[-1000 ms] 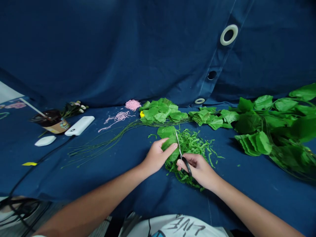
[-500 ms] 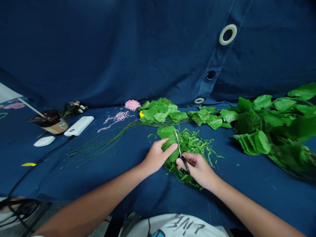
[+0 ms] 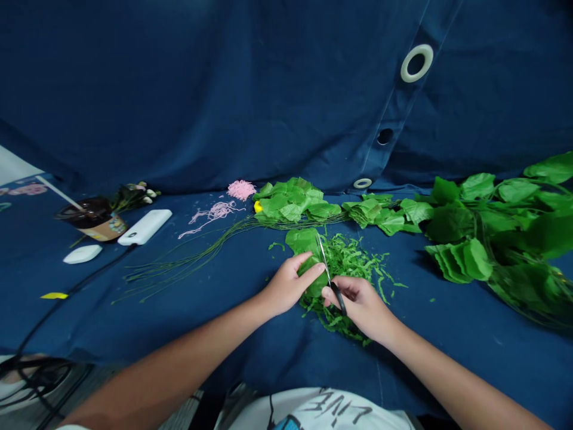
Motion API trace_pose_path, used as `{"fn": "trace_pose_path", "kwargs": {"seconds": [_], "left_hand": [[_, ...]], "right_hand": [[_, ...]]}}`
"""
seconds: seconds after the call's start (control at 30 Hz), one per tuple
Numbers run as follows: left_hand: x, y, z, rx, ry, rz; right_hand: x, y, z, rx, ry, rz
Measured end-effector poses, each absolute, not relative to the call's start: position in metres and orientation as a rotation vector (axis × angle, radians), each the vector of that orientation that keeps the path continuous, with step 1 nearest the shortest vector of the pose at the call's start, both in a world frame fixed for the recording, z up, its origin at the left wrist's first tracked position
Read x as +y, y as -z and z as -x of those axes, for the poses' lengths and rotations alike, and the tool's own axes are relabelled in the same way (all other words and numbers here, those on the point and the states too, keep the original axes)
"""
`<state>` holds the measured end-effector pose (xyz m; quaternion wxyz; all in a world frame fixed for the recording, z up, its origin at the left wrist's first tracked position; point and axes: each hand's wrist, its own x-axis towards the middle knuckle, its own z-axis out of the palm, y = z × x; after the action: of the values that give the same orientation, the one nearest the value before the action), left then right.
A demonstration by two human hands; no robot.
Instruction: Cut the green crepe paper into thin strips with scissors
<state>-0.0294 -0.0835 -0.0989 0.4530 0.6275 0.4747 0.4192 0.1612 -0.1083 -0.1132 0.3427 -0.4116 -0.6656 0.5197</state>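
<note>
In my left hand a green artificial leaf is pinched between thumb and fingers. My right hand grips black-handled scissors, their blades pointing up and away along the right edge of the leaf. The blades look nearly closed, close to my left thumb. Beneath both hands spreads a heap of thin green clippings. Just behind it lies a bunch of green leaves with long thin stems trailing left.
More leafy stems pile up at the right. Pink yarn lies at the back. To the left are a cup with a straw, a white power bank with a black cable, a white case and a yellow scrap.
The whole view has shifted very slightly. Both hands keep nearly the same pose, with the scissors still at the leaf's edge.
</note>
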Motion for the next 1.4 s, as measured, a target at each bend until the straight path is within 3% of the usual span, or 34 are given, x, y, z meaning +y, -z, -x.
{"fn": "trace_pose_path", "kwargs": {"seconds": [0.9,1.4], "left_hand": [[-0.082,0.102,0.03,1.197,-1.125,-1.711],[-0.086,0.094,0.029,1.095,-1.003,-1.761]], "right_hand": [[-0.108,0.114,-0.159,-1.76,-1.303,1.123],[-0.109,0.111,-0.16,-1.757,-1.352,1.089]]}}
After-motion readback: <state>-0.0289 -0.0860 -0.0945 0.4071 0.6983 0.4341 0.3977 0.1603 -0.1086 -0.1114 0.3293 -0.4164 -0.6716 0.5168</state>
